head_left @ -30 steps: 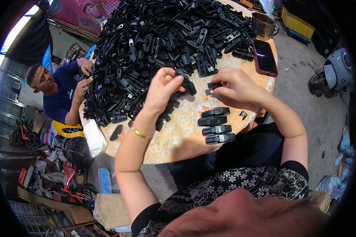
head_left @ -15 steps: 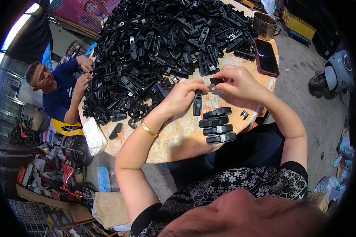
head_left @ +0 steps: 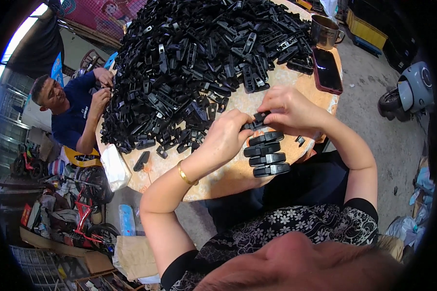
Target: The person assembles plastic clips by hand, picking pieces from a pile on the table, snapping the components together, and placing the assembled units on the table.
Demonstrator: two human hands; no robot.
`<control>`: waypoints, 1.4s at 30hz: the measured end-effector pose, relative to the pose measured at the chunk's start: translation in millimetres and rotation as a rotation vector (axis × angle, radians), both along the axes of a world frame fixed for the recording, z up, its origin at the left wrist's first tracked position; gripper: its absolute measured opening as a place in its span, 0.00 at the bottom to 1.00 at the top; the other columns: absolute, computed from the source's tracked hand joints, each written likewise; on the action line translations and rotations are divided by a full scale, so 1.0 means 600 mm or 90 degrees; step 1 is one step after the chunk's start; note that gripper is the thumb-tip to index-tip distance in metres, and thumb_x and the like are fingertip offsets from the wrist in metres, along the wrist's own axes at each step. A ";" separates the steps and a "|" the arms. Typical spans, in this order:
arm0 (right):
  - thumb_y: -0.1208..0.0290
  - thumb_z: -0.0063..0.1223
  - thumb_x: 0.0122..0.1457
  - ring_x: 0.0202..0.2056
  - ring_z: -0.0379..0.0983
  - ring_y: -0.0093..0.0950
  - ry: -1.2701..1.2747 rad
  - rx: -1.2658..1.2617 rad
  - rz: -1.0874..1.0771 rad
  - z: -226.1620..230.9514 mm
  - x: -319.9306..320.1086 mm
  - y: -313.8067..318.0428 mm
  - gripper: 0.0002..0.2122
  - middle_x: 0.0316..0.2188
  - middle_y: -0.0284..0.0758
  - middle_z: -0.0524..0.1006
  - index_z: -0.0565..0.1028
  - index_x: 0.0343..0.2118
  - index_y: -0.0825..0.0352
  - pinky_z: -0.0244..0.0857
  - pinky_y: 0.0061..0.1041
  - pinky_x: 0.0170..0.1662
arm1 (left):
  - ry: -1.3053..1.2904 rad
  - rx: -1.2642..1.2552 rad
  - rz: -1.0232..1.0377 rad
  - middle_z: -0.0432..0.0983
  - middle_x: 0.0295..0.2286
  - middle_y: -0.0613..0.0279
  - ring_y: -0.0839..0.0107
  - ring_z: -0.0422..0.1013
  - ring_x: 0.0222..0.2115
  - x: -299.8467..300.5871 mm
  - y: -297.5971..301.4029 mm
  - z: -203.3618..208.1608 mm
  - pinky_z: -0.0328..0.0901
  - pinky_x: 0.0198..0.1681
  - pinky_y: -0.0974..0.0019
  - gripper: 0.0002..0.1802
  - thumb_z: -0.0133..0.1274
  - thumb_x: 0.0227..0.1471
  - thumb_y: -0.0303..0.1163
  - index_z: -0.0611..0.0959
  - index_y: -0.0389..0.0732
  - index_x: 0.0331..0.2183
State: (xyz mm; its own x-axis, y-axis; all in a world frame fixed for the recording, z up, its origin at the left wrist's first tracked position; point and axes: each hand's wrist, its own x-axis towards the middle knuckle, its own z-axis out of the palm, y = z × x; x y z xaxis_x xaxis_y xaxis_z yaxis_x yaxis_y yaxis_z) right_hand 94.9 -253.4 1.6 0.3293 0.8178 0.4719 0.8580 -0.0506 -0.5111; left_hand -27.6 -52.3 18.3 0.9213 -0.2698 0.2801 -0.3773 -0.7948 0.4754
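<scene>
My left hand (head_left: 224,133) and my right hand (head_left: 292,110) meet above the near side of the table, both closed. Between their fingertips is a black plastic piece (head_left: 258,120), partly hidden; whether it is one part or two joined parts I cannot tell. Just below it, a short row of black plastic pieces (head_left: 268,159) lies side by side, each with a shiny top. A small loose black part (head_left: 300,140) rests to the right of that row. Beyond my hands rises a large heap of black plastic parts (head_left: 199,53).
The round table (head_left: 204,186) has a patterned orange cover. A phone (head_left: 327,70) and metal mug (head_left: 324,33) stand at the right edge. A white packet (head_left: 115,167) lies at the left edge. A co-worker (head_left: 73,106) handles parts across the left side. A scooter (head_left: 412,89) is parked right.
My hands have come together. The long black piece in my left hand has turned from pointing toward me to lying crosswise, meeting the piece in my right hand, which has moved slightly nearer.
</scene>
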 end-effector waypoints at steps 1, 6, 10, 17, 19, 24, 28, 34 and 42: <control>0.70 0.63 0.45 0.35 0.73 0.38 0.006 -0.047 0.021 0.002 -0.002 -0.001 0.11 0.29 0.38 0.77 0.80 0.33 0.67 0.66 0.34 0.40 | 0.001 0.000 0.001 0.74 0.28 0.50 0.53 0.72 0.31 0.001 -0.002 0.001 0.66 0.35 0.58 0.13 0.60 0.44 0.29 0.79 0.33 0.32; 0.70 0.66 0.42 0.35 0.73 0.38 -0.019 -0.100 -0.024 0.013 -0.006 -0.011 0.12 0.29 0.38 0.77 0.80 0.31 0.69 0.67 0.34 0.39 | 0.101 -0.033 0.088 0.74 0.26 0.52 0.58 0.72 0.28 0.003 0.007 0.001 0.66 0.32 0.61 0.10 0.62 0.41 0.27 0.81 0.33 0.29; 0.70 0.66 0.41 0.32 0.72 0.38 -0.058 -0.085 -0.005 0.011 -0.003 -0.009 0.12 0.26 0.39 0.76 0.80 0.30 0.69 0.66 0.34 0.35 | 0.110 -0.053 0.069 0.74 0.25 0.53 0.59 0.72 0.27 0.010 0.008 0.003 0.66 0.31 0.61 0.09 0.63 0.40 0.27 0.82 0.33 0.26; 0.69 0.64 0.44 0.31 0.72 0.37 0.064 -0.082 0.038 0.000 -0.013 0.013 0.09 0.22 0.37 0.74 0.80 0.26 0.68 0.66 0.35 0.36 | 0.052 -0.054 0.018 0.74 0.23 0.56 0.61 0.71 0.28 0.022 0.012 -0.008 0.65 0.32 0.63 0.08 0.64 0.40 0.29 0.83 0.36 0.26; 0.68 0.63 0.46 0.31 0.72 0.37 0.129 -0.129 0.074 -0.001 -0.007 0.008 0.09 0.22 0.38 0.74 0.80 0.27 0.68 0.66 0.35 0.36 | 0.073 -0.028 -0.117 0.74 0.23 0.58 0.61 0.70 0.30 0.034 0.021 0.002 0.65 0.34 0.62 0.08 0.64 0.40 0.30 0.83 0.38 0.25; 0.69 0.58 0.51 0.35 0.71 0.38 -0.143 0.021 -0.161 -0.009 0.023 0.021 0.10 0.30 0.40 0.74 0.78 0.36 0.65 0.66 0.35 0.38 | -0.187 0.078 0.055 0.72 0.43 0.52 0.56 0.67 0.43 0.086 0.060 -0.003 0.63 0.48 0.62 0.16 0.58 0.46 0.28 0.80 0.38 0.40; 0.73 0.59 0.47 0.36 0.71 0.37 -0.202 -0.061 -0.242 -0.025 0.044 0.040 0.13 0.30 0.37 0.74 0.78 0.38 0.64 0.66 0.34 0.40 | -0.200 0.183 0.117 0.74 0.39 0.55 0.55 0.67 0.41 0.101 0.096 -0.015 0.64 0.47 0.60 0.16 0.58 0.43 0.24 0.80 0.38 0.39; 0.73 0.59 0.48 0.37 0.71 0.38 -0.178 -0.057 -0.202 -0.032 0.047 0.043 0.11 0.30 0.37 0.74 0.76 0.36 0.63 0.66 0.35 0.39 | -0.237 0.259 0.088 0.75 0.31 0.59 0.57 0.68 0.36 0.103 0.095 -0.009 0.65 0.41 0.60 0.12 0.60 0.37 0.22 0.76 0.37 0.29; 0.68 0.51 0.55 0.33 0.74 0.43 0.100 -0.103 -0.162 -0.012 0.027 -0.003 0.10 0.28 0.44 0.77 0.75 0.39 0.65 0.66 0.40 0.37 | -0.284 0.227 -0.106 0.69 0.25 0.58 0.59 0.66 0.29 0.043 -0.003 -0.009 0.63 0.32 0.58 0.13 0.58 0.34 0.25 0.71 0.40 0.25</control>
State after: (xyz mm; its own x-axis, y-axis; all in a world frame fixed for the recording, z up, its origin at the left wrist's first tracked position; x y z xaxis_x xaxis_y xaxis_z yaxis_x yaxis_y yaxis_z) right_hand 110.9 -255.5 -5.9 0.5908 0.7604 0.2698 0.7188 -0.3442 -0.6041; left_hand -1.9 -54.3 13.0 0.6728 -0.5487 0.4963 -0.6123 -0.7894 -0.0427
